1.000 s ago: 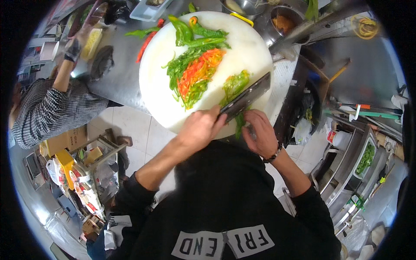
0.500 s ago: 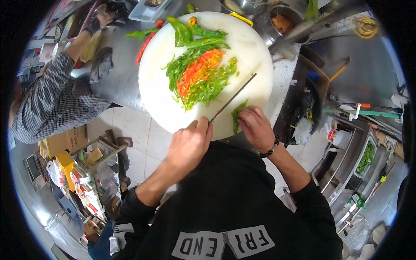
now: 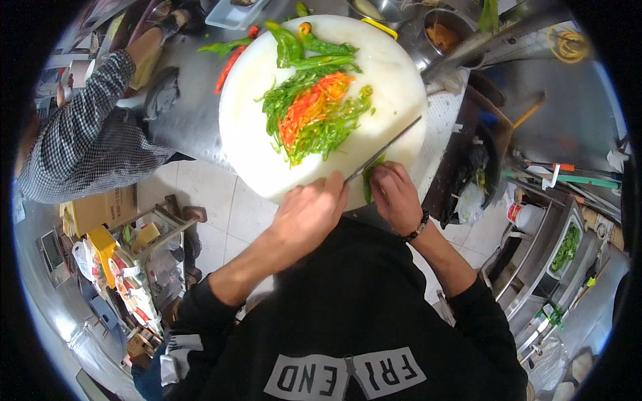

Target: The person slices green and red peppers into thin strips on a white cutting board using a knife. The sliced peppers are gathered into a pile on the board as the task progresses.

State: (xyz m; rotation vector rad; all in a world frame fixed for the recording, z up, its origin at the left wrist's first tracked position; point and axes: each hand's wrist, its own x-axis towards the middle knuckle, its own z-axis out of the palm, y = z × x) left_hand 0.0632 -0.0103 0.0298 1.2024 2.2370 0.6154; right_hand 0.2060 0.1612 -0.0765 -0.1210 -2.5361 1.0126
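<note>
Head view: green pepper point(image 3: 368, 186) lies partly under right grip point(image 3: 399, 200).

Bright light whitens the cutting board point(image 3: 394, 73); the steel desk point(image 3: 197, 127) gleams; lines curve toward black corners.
</note>
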